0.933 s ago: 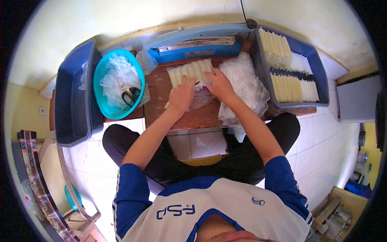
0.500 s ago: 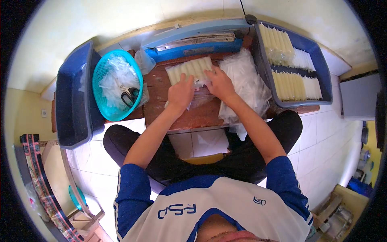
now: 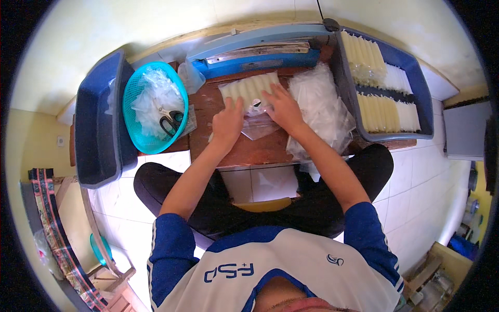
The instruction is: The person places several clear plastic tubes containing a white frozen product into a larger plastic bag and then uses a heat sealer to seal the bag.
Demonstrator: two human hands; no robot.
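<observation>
A clear plastic bag of cream-coloured sticks (image 3: 253,86) lies on the brown wooden table in front of me, the sticks side by side. Its near end, with a round black-and-white label, stretches between my hands. My left hand (image 3: 227,122) grips the bag's near left corner with bent fingers. At the near right corner, my right hand (image 3: 285,110) holds the plastic, thumb underneath and fingers on top. Loose clear film (image 3: 257,128) spreads out below the bag. Close to my right hand lies a heap of clear plastic bags (image 3: 318,106).
Behind stands a blue bag sealer (image 3: 254,63) with a metal bar. On the left are a turquoise basket (image 3: 136,136) with plastic scraps and black-handled scissors (image 3: 170,120), and a dark blue tub (image 3: 96,174). A right-hand tub (image 3: 427,112) holds several packed bundles.
The view has shifted slightly. My hands remain at the bag's near corners, fingers a little further apart, and the round label between them now shows more.
</observation>
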